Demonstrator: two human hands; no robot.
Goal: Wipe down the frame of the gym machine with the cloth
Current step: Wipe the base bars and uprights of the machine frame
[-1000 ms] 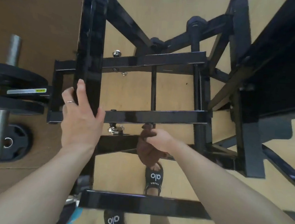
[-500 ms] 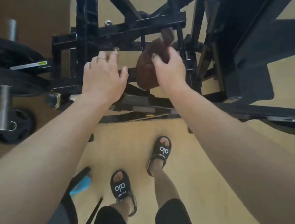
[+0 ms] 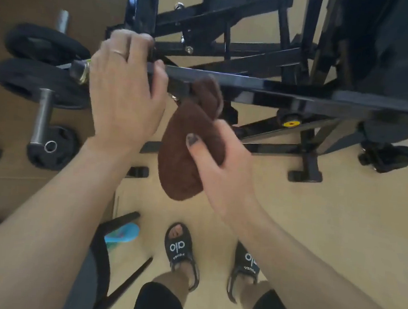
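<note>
The black steel frame of the gym machine (image 3: 265, 84) fills the upper half of the head view, with a long horizontal bar running to the right edge. My left hand (image 3: 124, 90) is wrapped around the left end of that bar. My right hand (image 3: 219, 165) grips a bunched brown cloth (image 3: 188, 148) just below the bar. The cloth's upper end lies against the bar's front face, close to my left thumb. The lower end of the cloth hangs free.
Black weight plates (image 3: 43, 66) on silver pegs (image 3: 42, 115) stand at the left. A dark seat pad (image 3: 390, 47) sits at the upper right. My feet in black sandals (image 3: 180, 248) stand on the tan floor. A blue object (image 3: 123, 233) lies at lower left.
The view has tilted down and pulled back from the frame. My right hand brought the cloth from the inner crossbars down to the near horizontal bar. My left hand moved onto that bar's left end.
</note>
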